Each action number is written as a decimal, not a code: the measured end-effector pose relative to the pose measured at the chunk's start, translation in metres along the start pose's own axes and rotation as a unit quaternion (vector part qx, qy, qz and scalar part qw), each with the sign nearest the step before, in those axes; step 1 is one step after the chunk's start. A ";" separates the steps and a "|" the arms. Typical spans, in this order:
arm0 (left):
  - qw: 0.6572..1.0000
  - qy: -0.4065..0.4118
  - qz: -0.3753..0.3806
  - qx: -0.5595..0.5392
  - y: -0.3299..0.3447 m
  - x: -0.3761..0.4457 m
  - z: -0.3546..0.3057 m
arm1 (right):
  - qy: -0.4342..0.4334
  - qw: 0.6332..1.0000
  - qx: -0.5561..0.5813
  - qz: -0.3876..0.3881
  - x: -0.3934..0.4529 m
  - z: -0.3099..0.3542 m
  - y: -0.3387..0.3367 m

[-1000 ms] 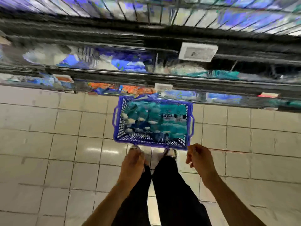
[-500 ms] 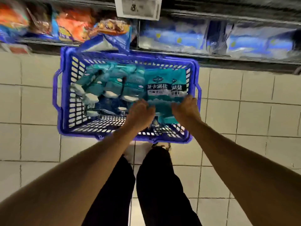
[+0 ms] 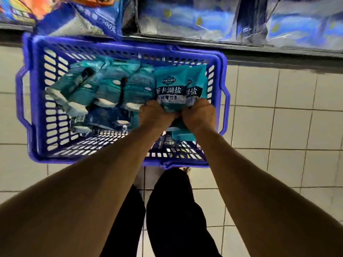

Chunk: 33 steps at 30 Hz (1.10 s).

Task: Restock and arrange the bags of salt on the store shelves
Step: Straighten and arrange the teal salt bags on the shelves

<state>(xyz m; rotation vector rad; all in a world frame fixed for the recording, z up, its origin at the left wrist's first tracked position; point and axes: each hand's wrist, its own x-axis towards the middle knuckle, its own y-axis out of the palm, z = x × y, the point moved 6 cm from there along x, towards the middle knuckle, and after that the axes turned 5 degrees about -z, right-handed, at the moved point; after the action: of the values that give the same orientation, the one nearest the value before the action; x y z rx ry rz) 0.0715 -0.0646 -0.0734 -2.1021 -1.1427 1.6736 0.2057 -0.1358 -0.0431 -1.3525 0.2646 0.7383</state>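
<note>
A blue plastic basket (image 3: 128,48) stands on the tiled floor below the shelf, filled with several teal salt bags (image 3: 109,86). At its right end two teal bags stand upright: the front salt bag (image 3: 169,84) and a second salt bag (image 3: 197,80) behind it. My left hand (image 3: 155,115) grips the lower part of the front bag. My right hand (image 3: 199,114) grips the lower part of the bags beside it. Which bag each finger holds is hidden.
The bottom shelf (image 3: 204,38) runs along the top, stocked with blue and white bags (image 3: 194,15) and orange packets (image 3: 20,6) at the left. One blue bag (image 3: 81,17) hangs over the basket's far rim. My legs in dark trousers (image 3: 172,210) stand behind the basket.
I have bent down toward the basket. Both hands went from hanging above my feet into the basket and closed round the upright teal bags at its right end.
</note>
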 end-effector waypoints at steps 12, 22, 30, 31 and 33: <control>0.976 -0.086 0.149 -0.132 -0.015 -0.016 0.013 | 0.126 0.911 0.350 0.177 -0.032 -0.036 0.017; 0.886 -0.148 0.273 -0.345 -0.089 -0.121 0.046 | 0.160 0.842 0.456 0.240 -0.170 -0.040 -0.048; 0.866 -0.151 0.377 -0.292 -0.164 -0.218 0.054 | 0.096 0.835 0.470 0.269 -0.251 -0.032 -0.117; 0.866 -0.149 0.374 -0.295 -0.173 -0.233 0.054 | 0.085 0.830 0.478 0.275 -0.262 -0.027 -0.129; 0.875 -0.139 0.354 -0.299 -0.189 -0.257 0.054 | 0.073 0.824 0.487 0.281 -0.281 -0.022 -0.148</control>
<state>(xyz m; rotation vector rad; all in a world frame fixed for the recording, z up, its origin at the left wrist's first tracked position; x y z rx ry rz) -0.0712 -0.1279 0.2101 -3.0211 -1.1497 2.1910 0.0917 -0.2542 0.2300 -0.3184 1.0447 0.8016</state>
